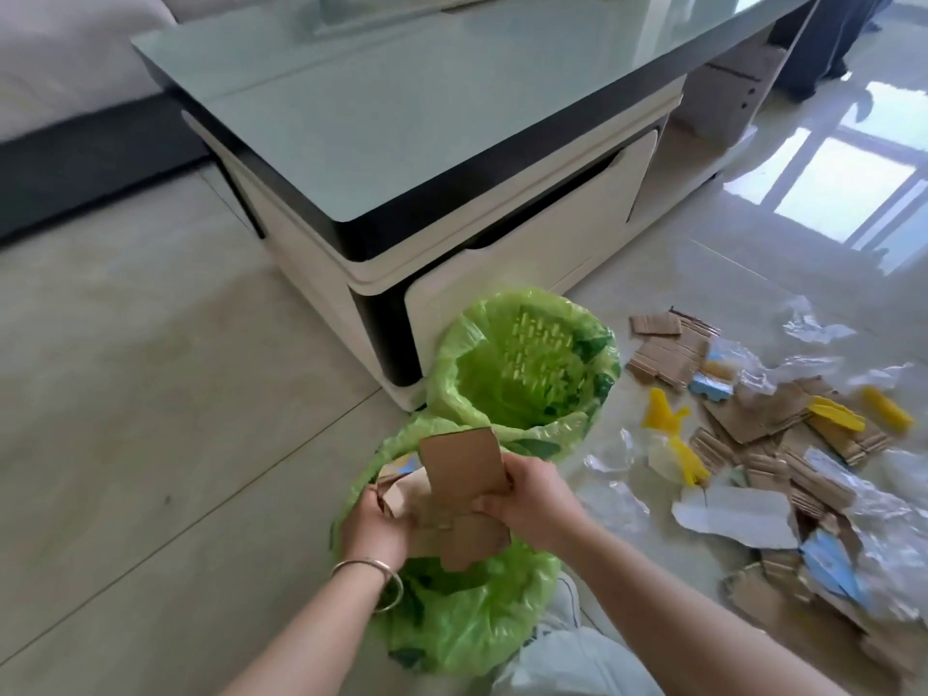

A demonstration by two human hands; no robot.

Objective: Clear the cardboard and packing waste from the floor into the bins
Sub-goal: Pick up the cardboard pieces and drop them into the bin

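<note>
Two bins lined with green bags stand by the coffee table's corner. The far bin holds nothing I can see. Over the near bin, both hands hold a folded piece of brown cardboard. My left hand grips its lower left edge, and more cardboard lies under it in the bin. My right hand pinches the upright flap from the right. To the right, a heap of torn cardboard, clear plastic wrap and yellow plastic pieces covers the floor.
A glass-topped coffee table with a white drawer front stands just behind the bins. A sofa fills the far left. A cardboard box sits beyond the table. My knee is at the bottom edge. Glossy floor tiles lie left.
</note>
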